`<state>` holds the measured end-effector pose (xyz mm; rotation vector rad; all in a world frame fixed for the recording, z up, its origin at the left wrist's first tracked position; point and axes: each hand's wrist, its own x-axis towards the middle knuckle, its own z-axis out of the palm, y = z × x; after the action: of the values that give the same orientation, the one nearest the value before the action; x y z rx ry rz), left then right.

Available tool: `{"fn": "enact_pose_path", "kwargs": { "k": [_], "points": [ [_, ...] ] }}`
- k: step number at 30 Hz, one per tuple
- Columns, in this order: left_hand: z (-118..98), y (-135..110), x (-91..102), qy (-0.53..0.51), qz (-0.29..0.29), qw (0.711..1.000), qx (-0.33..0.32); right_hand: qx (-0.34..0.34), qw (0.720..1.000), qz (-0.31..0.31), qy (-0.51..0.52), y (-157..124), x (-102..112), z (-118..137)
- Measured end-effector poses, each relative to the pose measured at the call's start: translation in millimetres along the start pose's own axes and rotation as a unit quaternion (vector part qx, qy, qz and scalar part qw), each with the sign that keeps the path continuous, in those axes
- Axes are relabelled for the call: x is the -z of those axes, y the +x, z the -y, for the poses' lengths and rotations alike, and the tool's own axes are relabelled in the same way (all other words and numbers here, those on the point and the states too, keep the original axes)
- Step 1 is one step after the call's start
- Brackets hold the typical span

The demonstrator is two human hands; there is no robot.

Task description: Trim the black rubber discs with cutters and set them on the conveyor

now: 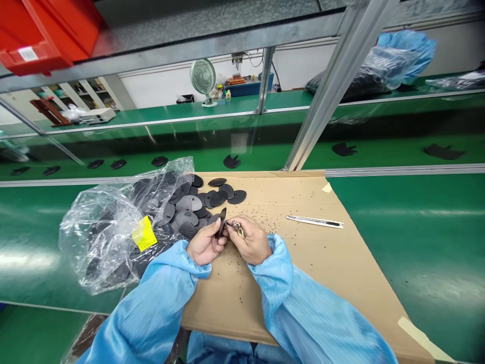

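Note:
My left hand (205,243) is closed on a black round disc (221,221), held on edge above a cardboard sheet (303,253). My right hand (250,242) is closed on a small metal tool (238,227) whose tip meets the disc's rim. Both arms wear light blue sleeves. A pile of similar black discs (197,205) spills from a clear plastic bag (109,232) just left of my hands. Small black specks (261,215) lie scattered on the cardboard near my hands.
A white utility knife (314,221) lies on the cardboard to the right. Black parts (232,161) ride the green conveyor belt (379,149) beyond. A slanted metal post (326,91) rises from the bench. A fan (203,78) and bagged parts (375,65) stand farther back.

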<state>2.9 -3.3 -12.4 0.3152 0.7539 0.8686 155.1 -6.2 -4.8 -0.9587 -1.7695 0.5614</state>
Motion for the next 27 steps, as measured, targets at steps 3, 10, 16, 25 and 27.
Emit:
{"fn": "enact_pose_path", "kwargs": {
  "k": [3,10,16,25,27],
  "points": [
    [-0.2,-0.1,-0.5,-0.010,-0.006,1.000,0.006,0.000,1.000,-0.012,0.005,-0.1,-1.4,1.7],
    [0.6,-0.8,-5.6,-0.012,-0.009,1.000,-0.021,-0.070,0.990,-0.074,0.097,-1.6,-5.6,1.1],
    [-12.2,-6.2,-22.8,0.172,-0.078,0.961,-0.201,-0.212,0.933,-0.261,0.127,3.3,-6.8,-34.1],
    [-140.6,68.0,-29.7,0.690,-0.309,0.494,-0.430,-0.217,0.933,-0.263,0.118,4.4,-9.6,-36.3],
    [-168.2,91.5,-27.0,0.733,-0.340,0.416,-0.417,-0.212,0.937,-0.255,0.111,3.6,-9.6,-34.2]
  ]
}}
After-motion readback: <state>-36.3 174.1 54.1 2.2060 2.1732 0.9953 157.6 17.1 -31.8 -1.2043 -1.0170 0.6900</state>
